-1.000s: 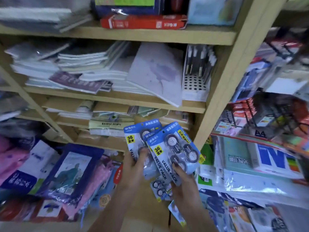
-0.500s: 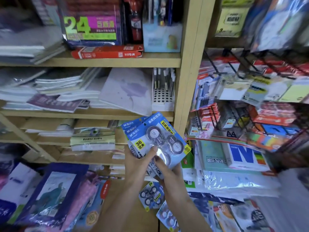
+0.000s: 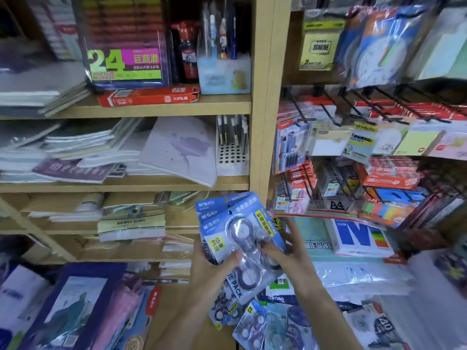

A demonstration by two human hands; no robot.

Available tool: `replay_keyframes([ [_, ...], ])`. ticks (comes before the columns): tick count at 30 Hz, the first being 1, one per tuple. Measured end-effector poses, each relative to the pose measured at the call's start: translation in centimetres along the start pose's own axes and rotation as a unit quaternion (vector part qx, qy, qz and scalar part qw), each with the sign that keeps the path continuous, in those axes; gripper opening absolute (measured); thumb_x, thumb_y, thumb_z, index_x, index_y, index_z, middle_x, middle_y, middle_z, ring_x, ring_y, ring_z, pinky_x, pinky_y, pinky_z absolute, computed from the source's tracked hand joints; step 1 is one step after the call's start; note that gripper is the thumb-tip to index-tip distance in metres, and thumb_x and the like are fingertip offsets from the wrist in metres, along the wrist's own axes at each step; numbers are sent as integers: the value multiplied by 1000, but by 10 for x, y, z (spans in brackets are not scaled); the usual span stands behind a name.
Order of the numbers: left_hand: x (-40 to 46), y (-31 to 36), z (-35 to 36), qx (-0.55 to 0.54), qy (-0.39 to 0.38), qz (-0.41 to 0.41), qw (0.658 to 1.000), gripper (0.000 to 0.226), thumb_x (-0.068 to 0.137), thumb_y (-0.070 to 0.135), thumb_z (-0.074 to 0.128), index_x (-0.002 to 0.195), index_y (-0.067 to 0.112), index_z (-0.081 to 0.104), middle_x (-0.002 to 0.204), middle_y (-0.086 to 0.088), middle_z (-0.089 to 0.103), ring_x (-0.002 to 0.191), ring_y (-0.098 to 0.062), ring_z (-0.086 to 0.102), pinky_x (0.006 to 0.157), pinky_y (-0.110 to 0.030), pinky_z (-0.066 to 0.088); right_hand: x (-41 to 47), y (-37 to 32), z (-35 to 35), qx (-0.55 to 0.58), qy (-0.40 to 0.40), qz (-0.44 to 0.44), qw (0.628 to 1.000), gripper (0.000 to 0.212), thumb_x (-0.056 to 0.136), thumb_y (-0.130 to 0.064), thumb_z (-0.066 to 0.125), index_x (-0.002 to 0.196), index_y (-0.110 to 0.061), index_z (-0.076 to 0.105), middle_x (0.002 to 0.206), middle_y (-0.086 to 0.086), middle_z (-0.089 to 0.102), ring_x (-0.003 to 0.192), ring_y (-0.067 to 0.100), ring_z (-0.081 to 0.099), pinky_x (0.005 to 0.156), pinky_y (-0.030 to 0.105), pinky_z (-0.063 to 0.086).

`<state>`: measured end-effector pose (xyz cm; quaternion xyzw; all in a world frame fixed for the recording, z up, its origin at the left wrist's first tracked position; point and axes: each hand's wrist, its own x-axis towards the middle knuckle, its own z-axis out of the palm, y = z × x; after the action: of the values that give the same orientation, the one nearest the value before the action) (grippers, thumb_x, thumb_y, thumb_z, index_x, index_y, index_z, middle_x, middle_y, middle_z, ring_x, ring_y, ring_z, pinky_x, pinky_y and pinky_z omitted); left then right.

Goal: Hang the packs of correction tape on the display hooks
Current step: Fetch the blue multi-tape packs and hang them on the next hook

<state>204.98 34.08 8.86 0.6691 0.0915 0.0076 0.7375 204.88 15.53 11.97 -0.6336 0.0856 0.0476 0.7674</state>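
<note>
Both hands are on the fanned stack of blue correction tape packs (image 3: 235, 231), held low in front of the wooden shelf post (image 3: 270, 97). The left hand (image 3: 212, 266) grips the stack from below, thumb over the blister; the right hand (image 3: 283, 251) pinches the front pack with thumb on its face and fingers spread behind. The black display hooks (image 3: 328, 112) stand up and to the right, well apart. The smart play: peel off one pack, keep its hang-hole upright and unobstructed, then line it square with a free hook tip. More packs (image 3: 250, 324) lie below.
</note>
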Motion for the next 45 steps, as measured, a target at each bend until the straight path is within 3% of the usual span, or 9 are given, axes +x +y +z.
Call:
replay_keyframes([
  [4,-2,18,15,19,-56,40,997,73,76,-6,87,134,23,53,115,5,77,107,-17,75,80,-29,61,-4,-19,-27,-67,-72,-20,995,48,98,-9,70,133,-41,63,114,-17,79,108,6,75,86,31,63],
  [10,1,64,49,40,-140,133,980,78,75,-9,84,138,19,49,125,6,73,116,-14,71,84,-24,59,-6,-38,-57,-31,-60,-50,996,80,77,-43,78,150,-49,47,127,-14,71,110,6,72,87,26,59],
  [13,6,86,67,53,-173,172,968,80,75,2,87,143,15,46,133,-1,70,123,-21,69,91,-29,58,-7,-56,-75,-5,-53,-84,995,86,77,-35,90,151,-45,48,147,-11,63,125,12,68,87,24,60],
  [19,11,126,116,53,-213,231,948,82,69,-10,79,140,8,42,124,2,74,114,-17,72,85,-26,59,-5,-108,-111,2,-37,-184,982,63,84,-19,80,143,-32,62,139,0,70,128,25,67,103,42,57],
  [24,17,162,161,55,-232,271,933,81,72,2,86,139,22,46,129,5,72,120,-17,70,88,-27,59,1,-155,-140,-7,-36,-262,964,57,82,-17,87,124,-51,72,131,-7,74,115,12,71,98,32,59],
  [28,27,201,199,80,-218,314,920,83,69,21,87,139,21,44,123,15,72,116,-12,71,86,-22,58,13,-197,-165,-3,-46,-319,947,61,81,-19,80,139,-33,66,137,2,71,117,15,69,100,33,57],
  [33,37,255,240,72,-239,370,895,79,75,14,86,137,27,39,116,35,68,110,7,68,83,-12,55,26,-266,-188,-30,-51,-387,920,61,84,-11,79,142,-21,62,131,1,74,116,14,70,95,26,56],
  [41,69,343,288,68,-206,446,868,90,70,19,86,145,13,37,137,2,64,125,-13,65,97,-30,56,41,-368,-194,-26,-96,-440,892,52,89,-8,68,139,-18,62,124,0,77,108,11,72,89,26,59],
  [45,85,379,295,59,-198,451,868,81,75,-1,85,139,21,41,128,16,68,117,-2,67,90,-21,56,56,-408,-186,-29,-100,-445,889,46,86,-18,70,132,-16,65,120,0,78,105,14,73,87,28,58],
])
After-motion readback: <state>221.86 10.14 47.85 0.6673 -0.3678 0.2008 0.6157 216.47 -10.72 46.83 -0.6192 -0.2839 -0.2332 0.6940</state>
